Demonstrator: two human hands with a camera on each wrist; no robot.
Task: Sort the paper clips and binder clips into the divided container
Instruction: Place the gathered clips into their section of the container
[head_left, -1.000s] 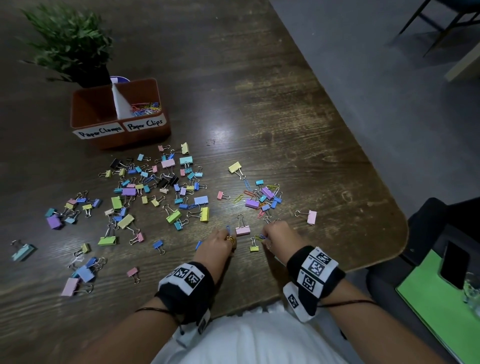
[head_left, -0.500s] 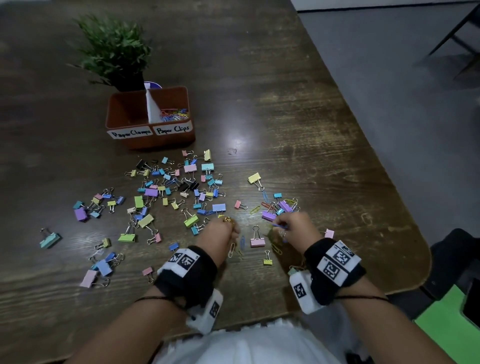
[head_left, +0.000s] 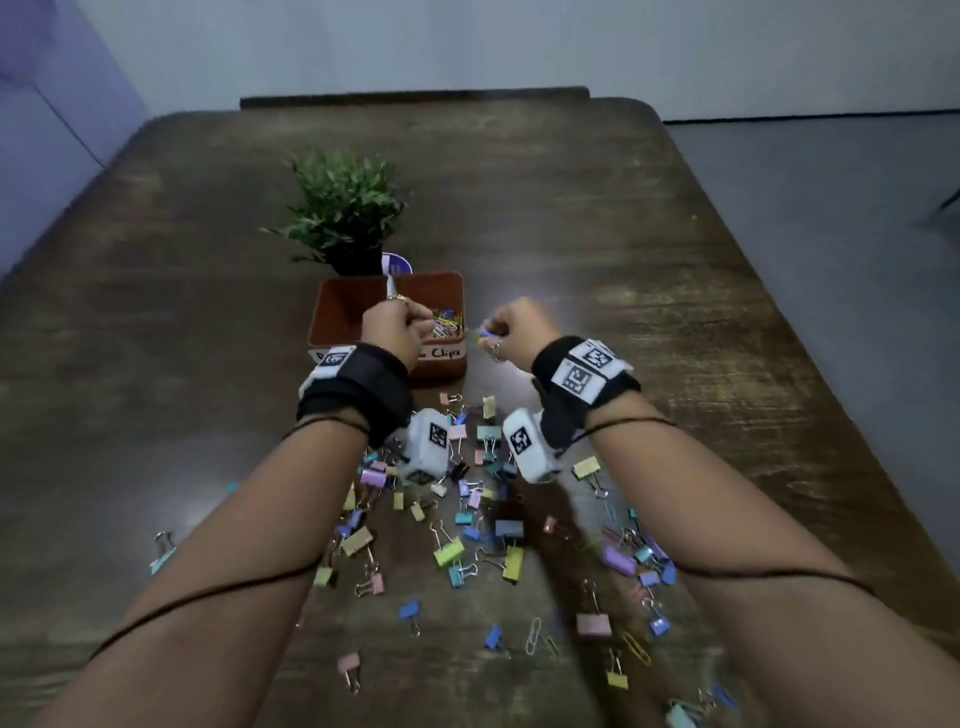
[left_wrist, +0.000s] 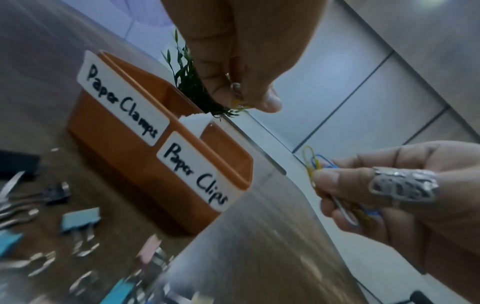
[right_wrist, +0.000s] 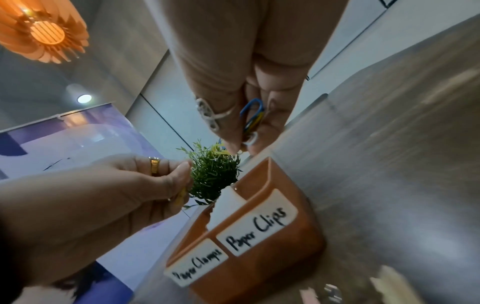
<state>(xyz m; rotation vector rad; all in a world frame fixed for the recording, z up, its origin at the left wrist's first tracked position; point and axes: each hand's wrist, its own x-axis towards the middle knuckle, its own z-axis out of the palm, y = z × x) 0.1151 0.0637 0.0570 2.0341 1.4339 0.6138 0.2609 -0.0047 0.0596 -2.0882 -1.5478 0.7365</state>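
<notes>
In the head view, going left to right across the middle of the frame, the orange divided container (head_left: 332, 312) sits on the counter (head_left: 649, 322) just in front of a small potted plant (head_left: 345, 208), with its "Paper Clamps" half on the left looking bare and its "Paper Clips" half on the right already holding a small heap of coloured paper clips (head_left: 448, 323). The left hand (head_left: 397, 326) hangs over the container, about at the white divider, its fingers (left_wrist: 270, 100) curled and pinching a yellowish paper clip (left_wrist: 237, 103) whose tip peeks out below them in the left wrist view. Just right of the container's right wall is the right hand (head_left: 519, 325), fingers closed around a few paper clips (right_wrist: 253, 115), blue and yellow, whose long axis runs out of the fist towards the container. So the relation that matters is sideways: the left hand is already above the box and looks to need only a slight shift right to be squarely over the "Paper Clips" half, while the right hand is outside the rim and, by my reading, has to travel left across the wall before letting go. Lower in the frame, near the forearms, many binder clips (head_left: 449, 551) and a few loose paper clips (head_left: 532, 631) lie scattered on the counter, unsorted.
</notes>
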